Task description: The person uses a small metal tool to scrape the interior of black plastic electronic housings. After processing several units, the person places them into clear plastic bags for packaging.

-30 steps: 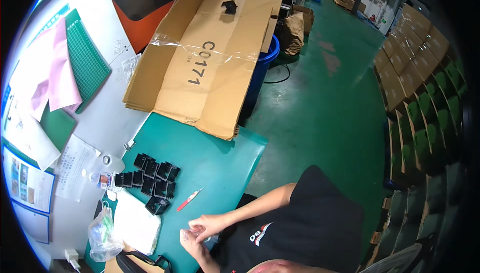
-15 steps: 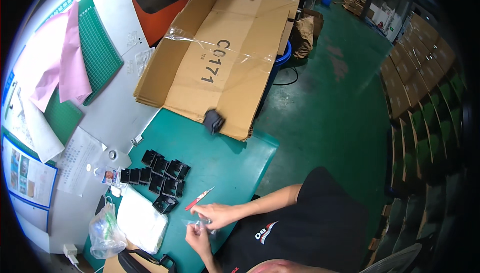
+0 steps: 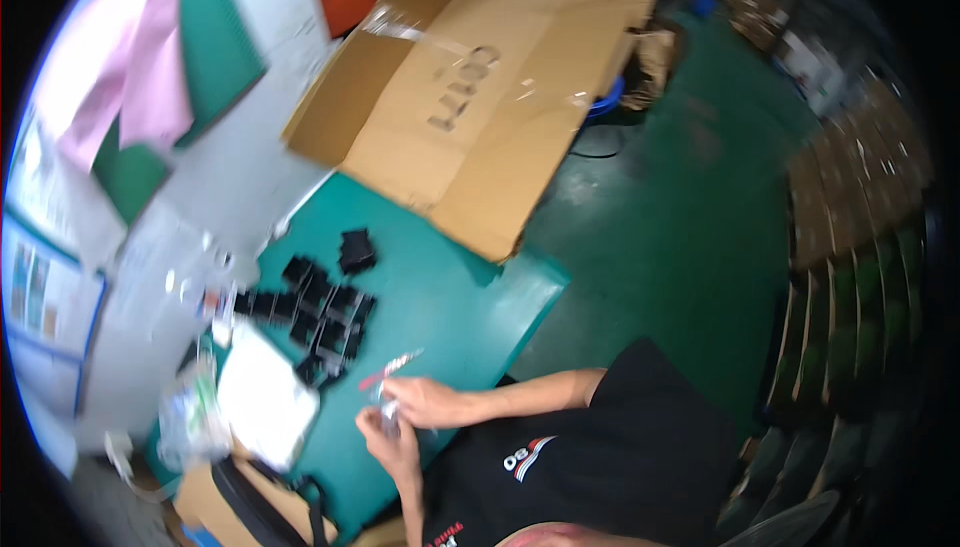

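Note:
My left hand point(image 3: 388, 439) and my right hand point(image 3: 428, 403) meet at the near edge of the green table mat point(image 3: 440, 297). Between their closed fingers is a small piece of clear, shiny plastic point(image 3: 388, 410), blurred and partly hidden. A slim red and whitish tool point(image 3: 392, 369) lies just beyond my right hand; its kind is unclear. Farther off, several black open-sided plastic housings point(image 3: 330, 317) stand grouped on the mat. A separate dark block point(image 3: 357, 252) is just past them.
A large open cardboard box point(image 3: 440, 137) overlaps the mat's far end. White plastic sheeting point(image 3: 265, 397), a clear bag point(image 3: 193, 417) and a black strap point(image 3: 255, 502) lie left of my hands. Stacked cartons point(image 3: 855, 177) stand on the right.
The dark block has moved from the cardboard box's near edge leftward to beside the black housings. My hands stay together on the clear plastic. The whole view has shifted and blurred.

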### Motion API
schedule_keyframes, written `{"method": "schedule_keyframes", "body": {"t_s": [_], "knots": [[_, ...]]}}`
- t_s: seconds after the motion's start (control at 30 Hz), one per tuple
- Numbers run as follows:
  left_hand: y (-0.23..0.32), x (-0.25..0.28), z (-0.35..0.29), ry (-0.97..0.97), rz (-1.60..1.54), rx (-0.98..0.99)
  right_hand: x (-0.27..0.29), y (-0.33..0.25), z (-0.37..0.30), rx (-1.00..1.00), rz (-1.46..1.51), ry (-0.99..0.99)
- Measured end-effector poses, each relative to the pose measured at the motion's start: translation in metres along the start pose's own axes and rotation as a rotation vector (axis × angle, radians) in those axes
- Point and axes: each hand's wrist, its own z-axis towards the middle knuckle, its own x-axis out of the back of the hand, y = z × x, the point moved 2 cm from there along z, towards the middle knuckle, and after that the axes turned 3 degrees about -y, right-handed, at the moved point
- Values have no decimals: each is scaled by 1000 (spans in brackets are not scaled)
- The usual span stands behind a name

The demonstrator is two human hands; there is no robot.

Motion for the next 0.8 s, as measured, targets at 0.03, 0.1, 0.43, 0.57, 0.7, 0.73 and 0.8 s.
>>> {"method": "schedule_keyframes", "body": {"t_s": [0.03, 0.1, 0.43, 0.57, 0.7, 0.73, 0.8], "knots": [[-6, 8, 1, 11, 72, -55, 12, -16, 3, -122, 113, -108], [-15, 18, 6, -28, 81, 98, 2, 7, 0, -107, -20, 3], [-17, 58, 27, -75, 390, 13, 17, -26, 14, 146, -188, -82], [27, 93, 58, -495, 49, -112, 32, -23, 8, 67, -49, -208], [-7, 98, 100, -184, 544, -351, 42, -8, 15, -319, -17, -248], [-22, 94, 111, -119, 686, -419, 38, -1, 14, -315, -55, -231], [-33, 78, 131, -210, 722, -342, 24, 2, 21, -270, -47, -196]]}}
